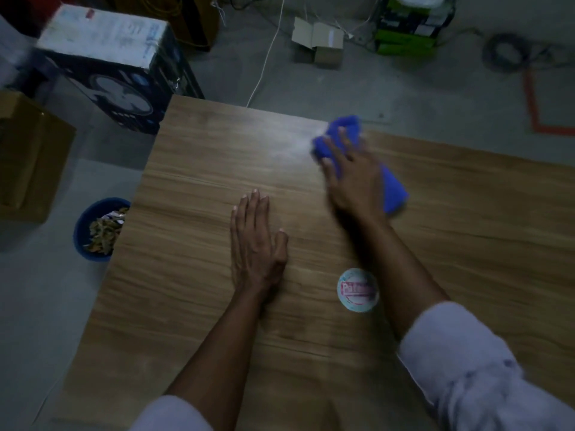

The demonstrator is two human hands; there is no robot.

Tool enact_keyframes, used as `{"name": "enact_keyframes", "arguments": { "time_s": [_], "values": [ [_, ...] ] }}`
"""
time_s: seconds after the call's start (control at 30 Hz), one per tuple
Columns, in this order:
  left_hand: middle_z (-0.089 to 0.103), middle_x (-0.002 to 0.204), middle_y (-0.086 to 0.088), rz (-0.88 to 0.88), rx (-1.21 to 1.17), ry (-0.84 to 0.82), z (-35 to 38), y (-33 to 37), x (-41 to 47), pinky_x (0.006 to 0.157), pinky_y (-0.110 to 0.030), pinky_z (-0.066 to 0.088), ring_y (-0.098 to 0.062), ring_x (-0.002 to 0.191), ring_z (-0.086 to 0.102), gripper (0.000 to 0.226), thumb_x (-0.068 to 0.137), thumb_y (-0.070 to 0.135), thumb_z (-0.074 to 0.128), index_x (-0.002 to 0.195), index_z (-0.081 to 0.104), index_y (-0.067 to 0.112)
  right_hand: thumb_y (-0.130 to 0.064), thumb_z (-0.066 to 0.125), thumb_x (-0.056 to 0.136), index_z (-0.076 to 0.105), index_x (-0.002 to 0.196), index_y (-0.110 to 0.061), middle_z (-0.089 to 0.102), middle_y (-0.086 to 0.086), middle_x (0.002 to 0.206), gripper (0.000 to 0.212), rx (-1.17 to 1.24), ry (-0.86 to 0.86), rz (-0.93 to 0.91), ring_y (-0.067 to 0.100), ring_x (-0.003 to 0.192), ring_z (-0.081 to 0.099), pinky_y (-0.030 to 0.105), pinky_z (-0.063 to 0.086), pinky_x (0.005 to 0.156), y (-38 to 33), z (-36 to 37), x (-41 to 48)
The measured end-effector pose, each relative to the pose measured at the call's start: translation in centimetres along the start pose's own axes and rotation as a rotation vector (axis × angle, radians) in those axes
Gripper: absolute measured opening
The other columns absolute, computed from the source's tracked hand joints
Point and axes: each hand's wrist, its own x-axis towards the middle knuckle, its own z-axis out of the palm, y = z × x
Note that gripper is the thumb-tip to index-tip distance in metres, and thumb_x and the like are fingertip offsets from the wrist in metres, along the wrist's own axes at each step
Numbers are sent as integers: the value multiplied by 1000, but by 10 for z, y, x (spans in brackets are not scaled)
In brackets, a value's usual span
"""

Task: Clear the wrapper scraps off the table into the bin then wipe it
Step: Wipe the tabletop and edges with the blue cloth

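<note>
My right hand [348, 175] presses flat on a blue cloth [392, 185] near the far edge of the wooden table [193, 169]; its fingers are spread and straight, and it is blurred by motion. My left hand [256, 241] lies flat on the table's middle, palm down, fingers straight and together. A blue bin [81, 225] stands on the floor beside the table's left edge, with crumpled wrapper scraps [104, 231] inside. No scraps show on the tabletop.
A round white sticker [357, 290] with red lettering sits on the table near my right forearm. On the floor: a dark printed box [115, 76] far left, a brown carton [28, 157], a small open carton [317, 42], cables and a green box [407, 35].
</note>
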Motion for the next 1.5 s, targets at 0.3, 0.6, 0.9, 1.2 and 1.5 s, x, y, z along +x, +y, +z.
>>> {"name": "enact_keyframes", "arguments": {
  "time_s": [0.3,0.6,0.9,1.2,1.5],
  "values": [
    [32,164,-15,0,36,-28,2,7,0,126,-47,15,-32,154,24,76,87,42,45,151,43,2,-35,31,108,27,161,-27,12,5,171,53,-109,-17,316,37,156,10,47,7,126,29,-11,20],
    [36,159,-19,-47,-272,92,-12,4,-1,123,-53,24,-36,149,30,71,91,33,49,152,36,0,-45,42,105,46,152,-38,32,-7,165,47,67,-124,-452,30,155,21,45,23,120,-46,15,-96],
    [48,149,-18,-44,-325,82,-11,5,-7,117,-54,32,-35,142,40,66,85,25,51,146,47,0,-66,22,103,26,155,-53,12,-20,168,54,-23,-120,-130,22,158,3,51,9,125,-1,2,-51],
    [56,141,-15,-139,-462,13,-16,1,-22,115,-44,38,-30,135,48,61,90,36,50,142,54,4,-66,30,101,31,156,-47,12,-14,170,58,-35,-122,-275,26,158,2,54,8,125,-42,14,-127],
    [51,153,-9,58,-401,-173,-36,-11,-109,125,-37,24,-20,150,33,57,96,42,49,141,59,7,-63,33,102,33,155,-47,15,-16,169,55,-42,-181,-393,24,158,5,53,13,125,-39,8,-266]
  ]
}}
